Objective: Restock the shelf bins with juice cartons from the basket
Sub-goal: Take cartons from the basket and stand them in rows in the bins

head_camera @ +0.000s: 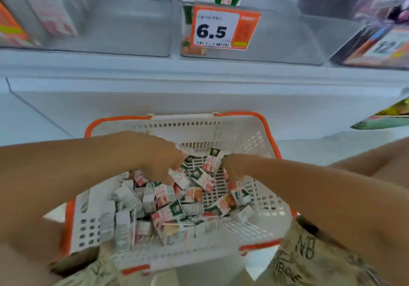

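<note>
Nowhere near done yet. White plastic basket with orange rim and handles [234, 128] sitting low in front of the shelf, loaded with a messy heap of small pink-and-white juice cartons [168, 212]. Left hand [163, 162] down in the heap, fingers curled round a carton. Right hand [232, 168] digging in too, grip too blurry to call. Clear plastic shelf bins [124, 31] up top mostly bare, just a few cartons standing behind the orange 6.5 price tag [223, 28]. Loads left to move.
</note>
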